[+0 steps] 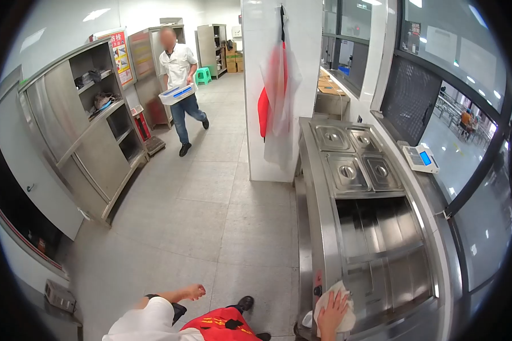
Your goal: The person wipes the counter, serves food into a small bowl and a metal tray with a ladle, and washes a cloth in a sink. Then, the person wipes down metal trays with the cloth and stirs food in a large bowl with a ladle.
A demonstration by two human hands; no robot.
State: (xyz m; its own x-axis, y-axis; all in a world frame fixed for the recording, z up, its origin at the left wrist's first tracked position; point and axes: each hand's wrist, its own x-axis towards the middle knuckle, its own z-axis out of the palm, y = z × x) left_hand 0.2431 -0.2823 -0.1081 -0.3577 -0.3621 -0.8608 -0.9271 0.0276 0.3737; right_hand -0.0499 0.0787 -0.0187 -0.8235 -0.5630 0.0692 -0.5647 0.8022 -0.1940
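Note:
My right hand (333, 314) lies spread on a pale cloth (345, 310), pressing it against the near front edge of the steel serving counter (318, 210). Beside the cloth are dark knobs on the counter's front. My left hand (195, 292) hangs over the floor at the lower middle, its fingers slightly curled and apart, holding nothing. Below it shows a red apron (224, 323) with yellow print. Four steel pans with lids (347, 170) sit in the far part of the counter, beyond an uncovered steel well (381, 227).
A person (179, 68) in a white shirt walks on the left side, carrying a white tray (177, 94). Steel cabinets (79, 125) line the left wall. A pillar (273, 165) with a hanging red apron (264, 111) stands ahead. A scale (421, 158) rests on the window ledge.

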